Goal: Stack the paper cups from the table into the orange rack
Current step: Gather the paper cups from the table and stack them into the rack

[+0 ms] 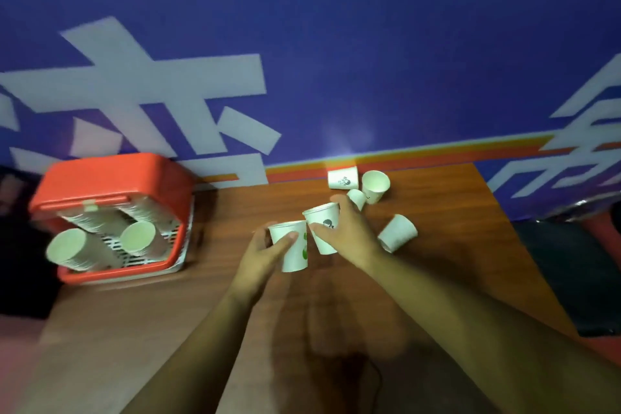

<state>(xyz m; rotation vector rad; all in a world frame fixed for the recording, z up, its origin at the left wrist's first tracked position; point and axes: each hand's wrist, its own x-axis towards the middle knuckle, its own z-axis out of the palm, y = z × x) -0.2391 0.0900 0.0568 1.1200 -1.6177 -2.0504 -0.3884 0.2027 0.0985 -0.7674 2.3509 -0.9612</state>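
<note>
The setting appears to be a commercial or promotional venue. A blue-purple printed wall banner [336,44] with large white block characters and an orange stripe backs a brown wood-grain table [235,212]. An orange plastic rack [114,175] holds bulk stacks of white paper cups [72,250].

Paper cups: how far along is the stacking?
Done: long cup stacks already lie in the orange rack. In hand: left hand holds a green-print cup, right hand a black-print cup. Left: four loose cups on the table.

Blue wall [369,44] bearing large white characters [134,79]; an orange stripe [437,155] runs along its base.
</note>
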